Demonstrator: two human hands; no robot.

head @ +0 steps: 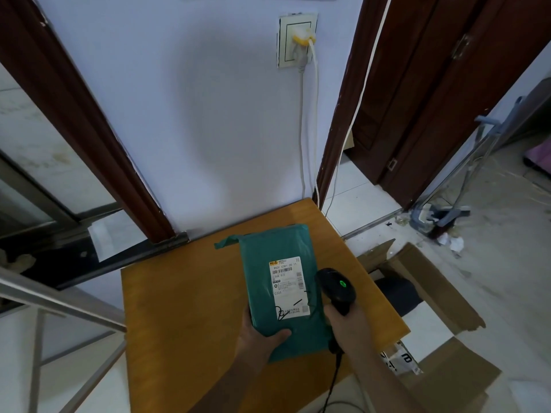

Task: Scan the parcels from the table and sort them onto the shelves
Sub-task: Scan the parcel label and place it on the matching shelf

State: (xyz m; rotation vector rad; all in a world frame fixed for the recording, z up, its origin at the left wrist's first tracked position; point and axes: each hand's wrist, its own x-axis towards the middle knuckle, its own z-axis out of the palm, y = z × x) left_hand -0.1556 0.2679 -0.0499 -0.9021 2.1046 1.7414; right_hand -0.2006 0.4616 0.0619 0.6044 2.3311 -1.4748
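Note:
A green plastic parcel (262,263) with a white shipping label (287,286) is held over the orange-brown table (185,308). My left hand (259,333) grips the parcel's near edge, thumb on top. My right hand (346,321) grips a black barcode scanner (335,286) just right of the label. A green light glows on the scanner's top, and its cable hangs down past the table's front.
An open cardboard box (432,290) sits on the floor right of the table, with another parcel (401,360) below it. A metal shelf frame (59,302) stands at the left. Cords run down the wall from a socket (298,40). A dustpan (441,216) lies at the right.

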